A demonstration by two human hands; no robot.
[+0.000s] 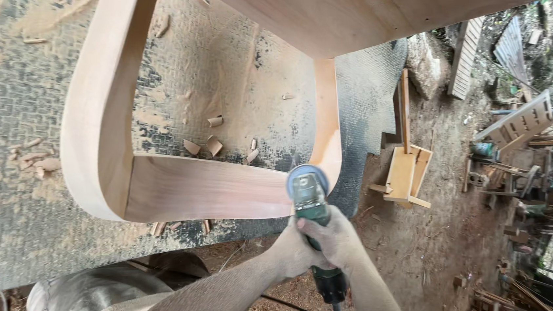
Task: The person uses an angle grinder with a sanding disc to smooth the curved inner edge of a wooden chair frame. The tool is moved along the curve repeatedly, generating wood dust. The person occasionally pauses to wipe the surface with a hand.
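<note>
Gripping the green angle grinder with both hands, left hand and right hand wrapped tight round its body. My disc sits against the lower rail of the curved wooden frame, near its right corner, on the dusty tabletop. Rail looks smooth already; how much remains, can't tell. Grinder's long axis runs toward me, head pointing away at the frame.

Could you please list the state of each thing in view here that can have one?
Sander: gripped by both hands, disc against the frame's corner.
Left hand: closed on the sander body.
Right hand: closed on the sander body.
Frame: bare wood, lying on the mat.
Mat: covered in sawdust and chips.
</note>
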